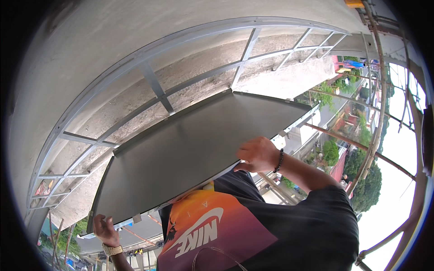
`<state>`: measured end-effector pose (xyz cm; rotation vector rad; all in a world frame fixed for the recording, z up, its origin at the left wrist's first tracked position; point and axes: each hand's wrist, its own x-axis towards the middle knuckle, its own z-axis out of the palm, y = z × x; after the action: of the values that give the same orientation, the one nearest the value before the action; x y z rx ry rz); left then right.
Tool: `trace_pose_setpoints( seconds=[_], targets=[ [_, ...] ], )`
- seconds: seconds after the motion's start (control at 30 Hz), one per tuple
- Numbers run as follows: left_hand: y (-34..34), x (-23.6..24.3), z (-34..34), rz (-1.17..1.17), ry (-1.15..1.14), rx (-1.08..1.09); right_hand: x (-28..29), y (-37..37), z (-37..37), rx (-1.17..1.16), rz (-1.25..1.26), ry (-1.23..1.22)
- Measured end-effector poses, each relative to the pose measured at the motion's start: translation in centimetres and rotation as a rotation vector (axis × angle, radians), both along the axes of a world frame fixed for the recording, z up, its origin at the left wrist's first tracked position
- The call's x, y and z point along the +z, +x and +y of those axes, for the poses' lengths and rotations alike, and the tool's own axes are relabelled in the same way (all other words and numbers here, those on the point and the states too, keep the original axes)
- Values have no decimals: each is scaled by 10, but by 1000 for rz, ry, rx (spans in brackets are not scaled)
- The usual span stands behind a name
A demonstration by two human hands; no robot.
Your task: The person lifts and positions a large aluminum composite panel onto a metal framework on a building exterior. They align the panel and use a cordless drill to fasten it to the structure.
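A large dark grey sheet panel [185, 140] with folded edges and small tabs lies across the middle of the view, held against the front of my body. My left hand [104, 228], with a pale watch at the wrist, has its fingers curled on the panel's lower left corner. My right hand [256, 154], with a dark bead bracelet, grips the near edge right of the middle, thumb along the rim. My black T-shirt [307, 226] with an orange and purple print shows below the panel, which hides part of it.
A galvanised metal grid frame [246, 59] runs along a rough concrete wall [95, 54] beyond the panel. Rusty scaffold poles [343, 140] cross at the right and lower left. Through them, a road, trees [361, 180] and roofs show well below, indicating a height.
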<state>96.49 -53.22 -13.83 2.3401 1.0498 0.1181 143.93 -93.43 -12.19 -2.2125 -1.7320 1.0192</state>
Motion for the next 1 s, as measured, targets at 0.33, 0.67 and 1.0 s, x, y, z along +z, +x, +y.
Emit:
trace_pose_setpoints(
  seconds=[0.33,0.67,1.0],
  targets=[
    [60,-1,-29,128,17,7,-4,17,-11,-79,-8,164],
    [33,6,-31,158,113,-47,-22,2,-4,-96,98,185],
    [-14,-20,-4,63,30,45,-25,-24,44,-11,49,111]
  ],
)
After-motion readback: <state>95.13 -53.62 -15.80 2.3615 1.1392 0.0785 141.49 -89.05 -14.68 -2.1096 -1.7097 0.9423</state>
